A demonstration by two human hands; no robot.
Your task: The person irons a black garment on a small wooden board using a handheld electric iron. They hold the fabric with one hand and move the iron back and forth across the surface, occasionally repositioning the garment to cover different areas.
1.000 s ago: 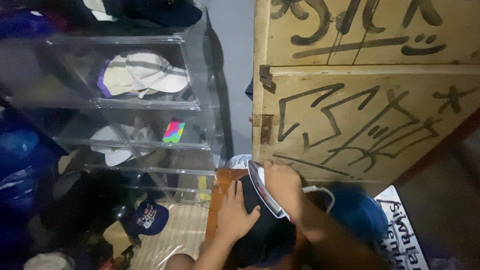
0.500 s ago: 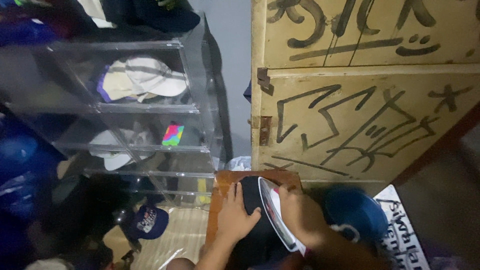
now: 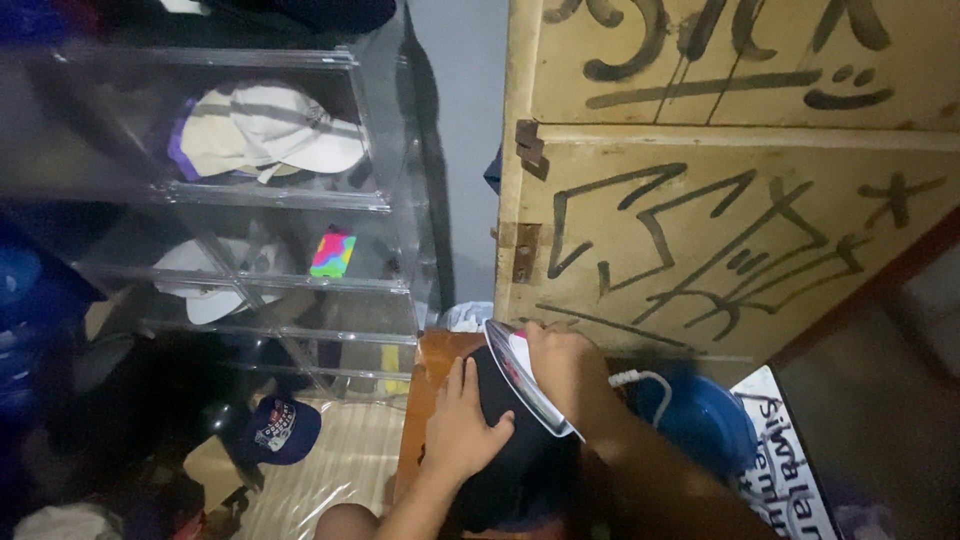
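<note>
we have our right hand [image 3: 562,368] wrapped around the handle of an iron [image 3: 525,385], which is tipped up on its side so the flat metal sole faces left, its point toward the wooden door [image 3: 720,200]. a white cord [image 3: 640,378] loops out from behind the hand. our left hand [image 3: 462,425] lies flat with fingers spread wide, pressing down on a dark cloth [image 3: 520,460] and holding nothing in its grip; its fingertips sit just beside the iron. the cloth is spread over a small wooden table [image 3: 425,385], right under both hands. the door behind is cream, marked with black painted lines. to the right, near our forearm, sits a blue basin [image 3: 705,425]. to the left stands a clear shelf unit [image 3: 300,200] with pale caps [image 3: 265,130] inside, and a dark blue cap [image 3: 282,430] lies on the floor below it.
</note>
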